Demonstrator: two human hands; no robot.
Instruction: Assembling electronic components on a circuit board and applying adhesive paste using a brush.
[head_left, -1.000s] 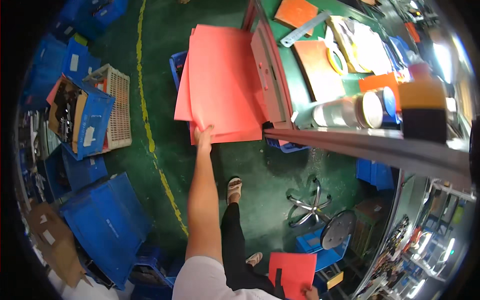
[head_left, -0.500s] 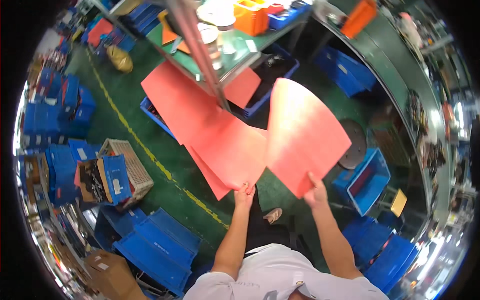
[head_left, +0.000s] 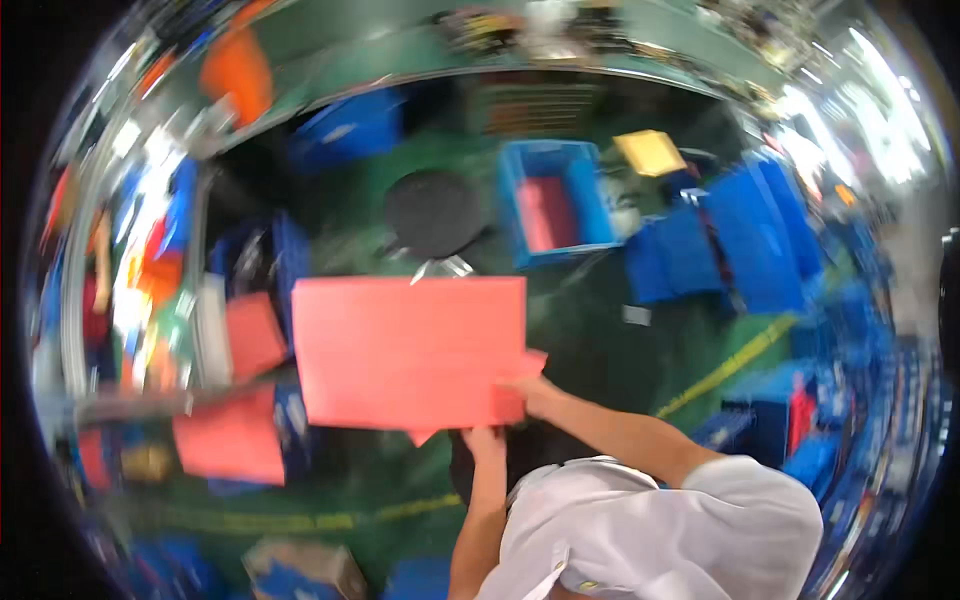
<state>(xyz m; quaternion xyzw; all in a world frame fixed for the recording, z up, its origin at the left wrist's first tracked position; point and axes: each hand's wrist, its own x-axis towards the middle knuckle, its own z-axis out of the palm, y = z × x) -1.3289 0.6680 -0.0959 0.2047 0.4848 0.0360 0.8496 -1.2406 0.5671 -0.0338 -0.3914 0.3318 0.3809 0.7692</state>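
Observation:
A flat salmon-pink sheet [head_left: 410, 350] is held out in front of me; pink corners poking out at its right edge and below suggest another sheet underneath. My right hand [head_left: 535, 396] grips its lower right corner, the fingers partly blurred. Close by, my left hand [head_left: 486, 442] holds the lower edge from below, with its fingertips hidden behind the sheet. To the left, another pink sheet [head_left: 232, 440] lies over a blue crate, and a smaller pink piece [head_left: 254, 336] is beside a dark-filled crate.
Beyond the sheet stand a round dark stool [head_left: 435, 212] and a blue crate [head_left: 513, 200] with red material inside. Blue bins [head_left: 765, 240] are stacked at right. A cluttered workbench [head_left: 75, 300] runs along the left, and a long green bench [head_left: 370, 55] crosses the far side.
My view has turned to the right. The pink sheet in my hands now lies flat instead of curling, and my hands have come close together. Sheets below the workbench are now apart from my hands.

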